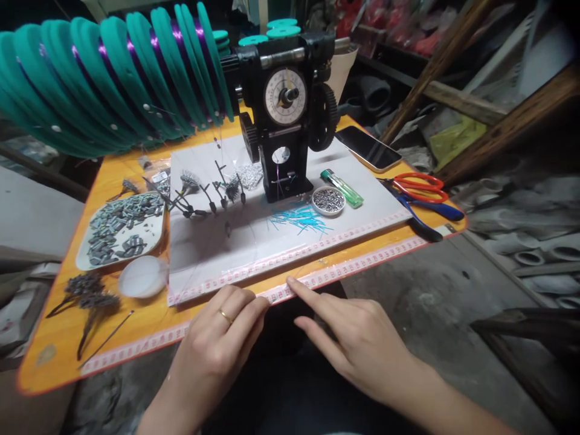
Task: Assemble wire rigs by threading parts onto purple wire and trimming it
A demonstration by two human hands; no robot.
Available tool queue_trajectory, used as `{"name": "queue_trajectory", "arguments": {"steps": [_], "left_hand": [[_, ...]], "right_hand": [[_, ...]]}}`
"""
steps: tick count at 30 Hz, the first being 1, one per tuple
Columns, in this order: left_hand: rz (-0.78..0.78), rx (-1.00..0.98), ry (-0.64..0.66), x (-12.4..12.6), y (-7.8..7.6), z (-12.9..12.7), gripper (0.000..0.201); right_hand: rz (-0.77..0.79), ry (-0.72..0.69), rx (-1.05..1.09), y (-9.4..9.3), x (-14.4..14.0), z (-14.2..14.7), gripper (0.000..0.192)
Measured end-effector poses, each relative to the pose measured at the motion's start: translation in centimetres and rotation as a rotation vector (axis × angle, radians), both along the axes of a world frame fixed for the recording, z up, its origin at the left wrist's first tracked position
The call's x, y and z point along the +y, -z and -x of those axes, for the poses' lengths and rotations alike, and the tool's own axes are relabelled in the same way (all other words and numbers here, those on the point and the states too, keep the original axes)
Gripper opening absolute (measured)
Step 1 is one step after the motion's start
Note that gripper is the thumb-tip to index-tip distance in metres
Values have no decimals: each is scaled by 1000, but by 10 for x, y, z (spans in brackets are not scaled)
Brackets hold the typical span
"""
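Note:
At the table's front edge, my left hand (222, 341) has its fingers curled together in a pinch, wearing a ring. Whatever its fingertips hold, if anything, is too small to make out. Close to its right, my right hand (357, 338) stretches its index finger onto the measuring tape strip (357, 264) stuck along the edge. The right thumb stands apart, with nothing visible in that hand. Beyond both hands lies a white board (203, 254) with a second tape strip along its front. Cut blue pieces (301, 220) lie on it beside a small dish of metal beads (328, 200).
A black winding machine (285, 145) with a dial stands behind, teal spools (136, 78) overhanging left. Left are a tray of metal parts (124, 229), a white lid (142, 277) and wire bundles (90, 296). Right are a green lighter (342, 188), phone (369, 148), orange-handled scissors (419, 186) and pliers (430, 211).

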State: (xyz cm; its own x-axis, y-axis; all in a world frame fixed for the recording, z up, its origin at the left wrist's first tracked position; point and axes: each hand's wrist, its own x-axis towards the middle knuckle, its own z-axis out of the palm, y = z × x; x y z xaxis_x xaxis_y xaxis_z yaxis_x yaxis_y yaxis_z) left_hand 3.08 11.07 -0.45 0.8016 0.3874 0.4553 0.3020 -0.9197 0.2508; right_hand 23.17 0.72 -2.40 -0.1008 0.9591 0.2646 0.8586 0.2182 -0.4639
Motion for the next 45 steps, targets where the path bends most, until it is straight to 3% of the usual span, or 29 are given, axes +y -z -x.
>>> {"name": "queue_trajectory", "arguments": {"steps": [19,45], "left_hand": [[29,31,-17,2,3,13,24],[74,95,-28,2,-6,17,16]], "right_hand": [[-29,94,-54,6,-19,-11,45],[-40,73,-88,2,-17,-10,48]]}}
